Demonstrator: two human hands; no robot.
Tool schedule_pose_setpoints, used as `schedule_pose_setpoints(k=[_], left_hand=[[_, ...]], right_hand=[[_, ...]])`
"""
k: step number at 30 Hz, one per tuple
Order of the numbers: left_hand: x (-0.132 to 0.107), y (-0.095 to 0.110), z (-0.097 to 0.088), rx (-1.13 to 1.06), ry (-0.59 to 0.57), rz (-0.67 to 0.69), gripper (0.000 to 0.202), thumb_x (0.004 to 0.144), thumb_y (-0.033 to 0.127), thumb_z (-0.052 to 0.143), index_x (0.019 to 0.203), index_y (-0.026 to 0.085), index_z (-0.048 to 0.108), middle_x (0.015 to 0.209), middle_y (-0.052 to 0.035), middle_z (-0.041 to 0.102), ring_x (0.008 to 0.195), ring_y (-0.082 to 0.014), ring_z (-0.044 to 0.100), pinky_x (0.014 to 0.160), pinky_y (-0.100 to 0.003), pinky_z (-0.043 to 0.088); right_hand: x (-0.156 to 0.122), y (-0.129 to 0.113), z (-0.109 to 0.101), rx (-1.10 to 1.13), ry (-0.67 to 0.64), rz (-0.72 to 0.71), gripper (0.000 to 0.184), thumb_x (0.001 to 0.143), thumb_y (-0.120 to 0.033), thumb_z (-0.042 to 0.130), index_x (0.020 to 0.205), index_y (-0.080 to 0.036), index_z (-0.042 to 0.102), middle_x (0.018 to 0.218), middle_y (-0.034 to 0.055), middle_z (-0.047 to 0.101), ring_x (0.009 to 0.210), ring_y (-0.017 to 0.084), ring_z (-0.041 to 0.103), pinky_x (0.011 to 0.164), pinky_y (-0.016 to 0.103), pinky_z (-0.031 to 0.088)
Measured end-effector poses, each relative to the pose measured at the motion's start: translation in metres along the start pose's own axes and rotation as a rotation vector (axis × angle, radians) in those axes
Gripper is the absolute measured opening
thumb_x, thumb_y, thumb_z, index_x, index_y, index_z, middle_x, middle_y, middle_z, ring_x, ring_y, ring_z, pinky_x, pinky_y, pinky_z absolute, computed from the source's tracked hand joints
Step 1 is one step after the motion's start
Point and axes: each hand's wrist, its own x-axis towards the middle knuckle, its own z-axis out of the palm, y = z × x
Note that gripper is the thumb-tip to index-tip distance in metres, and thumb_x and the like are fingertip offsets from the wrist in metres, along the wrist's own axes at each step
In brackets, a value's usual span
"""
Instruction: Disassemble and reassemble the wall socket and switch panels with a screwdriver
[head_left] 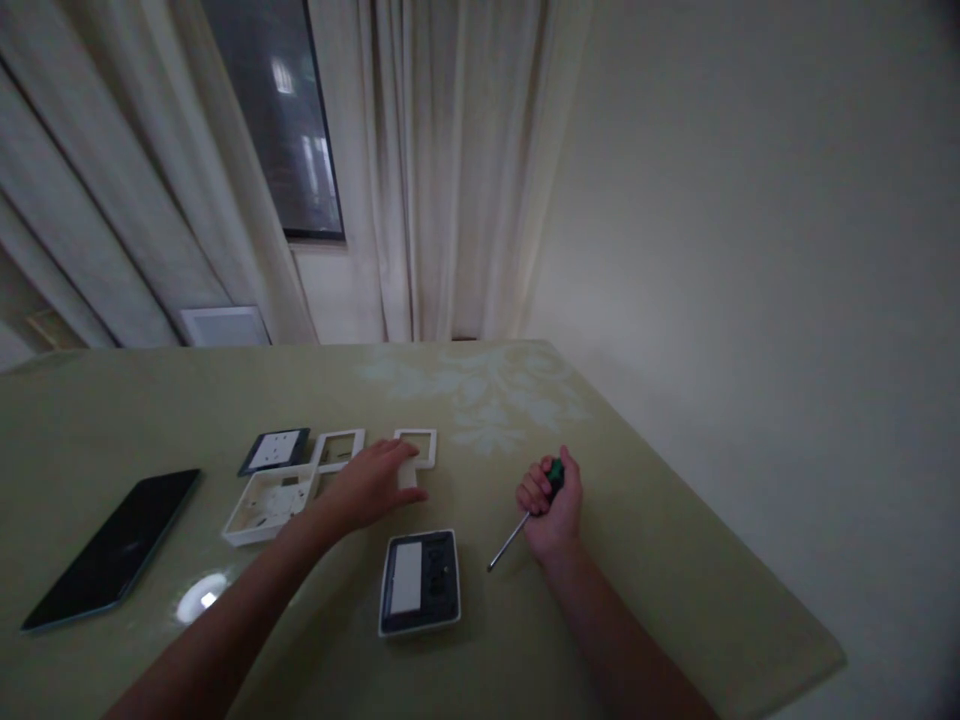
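Observation:
My left hand (379, 482) reaches over the table with a small white switch rocker (407, 474) between its thumb and fingers. Just behind it lies a white rectangular frame (428, 455). My right hand (553, 505) is wrapped round the green handle of a screwdriver (510, 543), whose metal shaft points down and left. Between my forearms sits a wall switch (420, 583) on a white box. Its left half carries a white rocker; the right half shows bare dark workings.
To the left are an open white mounting box (259, 520), a socket panel (274, 450) with a dark edge and another white frame (321, 455). A black tablet (112, 550) lies farther left. The table's right edge (697, 510) runs beside a wall; curtains (465, 180) hang behind.

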Motion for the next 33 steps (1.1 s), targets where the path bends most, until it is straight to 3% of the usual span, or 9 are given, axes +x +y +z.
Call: schedule_pose_setpoints(k=[4,8,13,17,19,23,27,30,33], left_hand=[[-0.021,-0.015,0.002,0.014,-0.061,-0.009,0.047,0.081,0.034,0.087,0.125,0.022,0.073,0.131,-0.0128,0.079,0.124,-0.0370,0.074,0.108,-0.052,0.059],[-0.042,-0.015,0.003,0.026,-0.042,-0.012,0.044,0.089,0.036,0.077,0.131,0.022,0.072,0.138,-0.0140,0.075,0.129,-0.0387,0.070,0.113,-0.058,0.055],[-0.079,0.021,0.001,-0.182,0.019,0.005,0.037,0.109,0.041,0.057,0.144,0.031,0.064,0.150,-0.0092,0.070,0.138,-0.0327,0.067,0.117,-0.056,0.055],[-0.112,0.055,0.017,-0.290,-0.030,0.114,0.083,0.089,0.039,0.087,0.162,0.037,0.049,0.161,-0.0104,0.062,0.143,-0.0359,0.064,0.117,-0.056,0.058],[-0.120,0.063,0.029,-0.285,0.010,0.122,0.089,0.085,0.032,0.090,0.164,0.036,0.047,0.159,-0.0121,0.063,0.142,-0.0368,0.065,0.116,-0.057,0.059],[-0.118,0.070,0.045,-0.217,0.077,0.086,0.083,0.090,0.042,0.086,0.163,0.028,0.048,0.157,-0.0166,0.064,0.140,-0.0406,0.064,0.115,-0.060,0.059],[-0.107,0.082,0.051,-0.142,0.095,0.078,0.071,0.093,0.042,0.080,0.155,0.022,0.053,0.152,-0.0181,0.067,0.136,-0.0422,0.065,0.113,-0.062,0.058],[-0.100,0.092,0.054,-0.137,0.104,0.048,0.056,0.095,0.038,0.075,0.146,0.021,0.060,0.141,-0.0168,0.073,0.127,-0.0404,0.068,0.108,-0.061,0.059],[-0.098,0.096,0.057,-0.145,0.122,0.019,0.045,0.096,0.035,0.071,0.138,0.020,0.063,0.132,-0.0159,0.076,0.119,-0.0388,0.070,0.104,-0.060,0.060]], right_hand=[[-0.003,0.000,0.002,0.024,0.044,0.034,0.050,0.077,-0.057,0.087,0.068,-0.023,0.052,0.046,-0.0141,0.040,0.033,0.004,0.026,0.034,0.018,0.022],[-0.007,0.002,0.005,0.042,0.062,0.043,0.050,0.079,-0.059,0.085,0.071,-0.022,0.053,0.050,-0.0126,0.043,0.036,0.004,0.033,0.037,0.017,0.026],[-0.008,0.004,0.001,0.041,0.107,0.007,0.038,0.082,-0.054,0.082,0.091,-0.024,0.060,0.056,-0.0119,0.052,0.037,0.005,0.037,0.040,0.016,0.028],[-0.014,0.001,0.010,0.046,0.102,-0.030,0.031,0.082,-0.046,0.079,0.087,-0.024,0.059,0.056,-0.0108,0.052,0.036,0.004,0.032,0.039,0.015,0.024],[-0.024,-0.002,0.023,0.053,0.087,-0.067,0.029,0.082,-0.046,0.077,0.085,-0.024,0.058,0.056,-0.0108,0.051,0.036,0.004,0.031,0.037,0.016,0.022],[-0.054,0.000,0.063,0.015,-0.049,-0.202,0.026,0.090,-0.050,0.070,0.087,-0.027,0.059,0.058,-0.0107,0.050,0.035,0.005,0.026,0.034,0.017,0.019],[-0.075,0.021,0.096,-0.078,-0.231,-0.302,0.032,0.094,-0.057,0.069,0.085,-0.028,0.059,0.058,-0.0100,0.052,0.034,0.005,0.021,0.033,0.016,0.024],[-0.076,0.036,0.102,-0.126,-0.286,-0.303,0.037,0.092,-0.061,0.073,0.083,-0.028,0.059,0.056,-0.0102,0.051,0.034,0.004,0.020,0.033,0.014,0.026],[-0.072,0.037,0.100,-0.113,-0.244,-0.296,0.036,0.092,-0.060,0.072,0.083,-0.028,0.059,0.055,-0.0105,0.049,0.035,0.004,0.019,0.033,0.014,0.025]])
